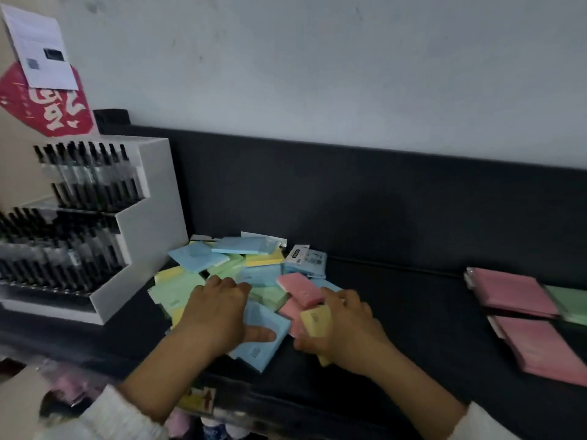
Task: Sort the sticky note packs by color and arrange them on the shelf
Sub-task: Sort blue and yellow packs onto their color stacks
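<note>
in the head view, a dark shelf (pixel 397 300) runs along a pale wall (pixel 317 74). a mixed pile of sticky note packs (pixel 228 268) lies on the left part of the shelf, with blue, green, yellow and pink ones on top of each other in no order. the pile sits just beside a white pen stand (pixel 152 198), which is filled with rows of black pens. the left hand (pixel 216 315) lies palm down on the near side of the pile. its fingers are spread and quite straight over the green packs, and its thumb is stretched out flat on a blue pack (pixel 266 344) at the front edge of the pile, so this hand presses and does not clasp. the right hand (pixel 346 331) is just right of it, and its fingers are curled around a yellow pack (pixel 316 317), which it holds tilted over the shelf. a pink pack (pixel 300 289) lies on the pile between the two hands, close to the fingers of the right hand. far to the right, well apart from the pile, some pink packs (pixel 514 292) lie flat in two groups on the shelf, and a green pack (pixel 568 304) lies touching the farther group. on the upper left hang a red sign (pixel 47 109) and a white paper (pixel 41 49), the paper partly over the sign. the picture is a little blurred, so the print on the packs cannot be read.
</note>
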{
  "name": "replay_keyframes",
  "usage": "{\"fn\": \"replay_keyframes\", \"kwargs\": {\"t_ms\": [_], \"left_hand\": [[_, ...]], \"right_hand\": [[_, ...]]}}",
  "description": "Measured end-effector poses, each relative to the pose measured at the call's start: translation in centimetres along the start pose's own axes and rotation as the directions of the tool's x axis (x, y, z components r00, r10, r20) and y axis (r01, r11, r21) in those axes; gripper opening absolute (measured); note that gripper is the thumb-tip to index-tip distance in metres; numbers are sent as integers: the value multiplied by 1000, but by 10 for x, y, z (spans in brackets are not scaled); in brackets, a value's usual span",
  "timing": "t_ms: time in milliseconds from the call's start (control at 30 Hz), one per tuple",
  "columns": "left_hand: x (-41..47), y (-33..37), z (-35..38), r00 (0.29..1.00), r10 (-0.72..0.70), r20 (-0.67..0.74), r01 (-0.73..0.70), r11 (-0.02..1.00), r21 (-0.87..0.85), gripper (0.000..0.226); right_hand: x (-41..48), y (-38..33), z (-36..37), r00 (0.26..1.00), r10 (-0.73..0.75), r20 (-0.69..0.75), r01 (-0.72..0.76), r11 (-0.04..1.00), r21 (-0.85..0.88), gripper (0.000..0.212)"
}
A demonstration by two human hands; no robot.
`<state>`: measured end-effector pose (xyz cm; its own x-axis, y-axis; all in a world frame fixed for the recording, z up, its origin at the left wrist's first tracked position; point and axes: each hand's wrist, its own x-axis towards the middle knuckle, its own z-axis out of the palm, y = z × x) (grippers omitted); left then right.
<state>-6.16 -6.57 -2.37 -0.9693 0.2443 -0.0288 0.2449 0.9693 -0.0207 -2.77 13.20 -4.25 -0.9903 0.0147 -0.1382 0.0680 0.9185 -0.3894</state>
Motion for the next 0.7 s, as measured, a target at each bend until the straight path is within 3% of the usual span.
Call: {"fn": "replay_keyframes", "kwargs": {"t_ms": [267,367,533,700], "left_hand": [[3,-3,12,989,117,85,-119,993,10,102],[-2,3,21,989,149,4,-149,989,3,91],[-5,8,23,985,159,-67,-169,967,-192,70],[-4,7,6,942,211,-260,-291,899,-326,76]], "right_hand": [[-5,-1,24,982,122,-142,-118,992,40,101],[-2,3,30,968,136,-209,-110,985,130,89],[3,8,35,957,152,-246,-107,976,187,66],[-5,3,21,931,151,-333,-53,957,286,79]]}}
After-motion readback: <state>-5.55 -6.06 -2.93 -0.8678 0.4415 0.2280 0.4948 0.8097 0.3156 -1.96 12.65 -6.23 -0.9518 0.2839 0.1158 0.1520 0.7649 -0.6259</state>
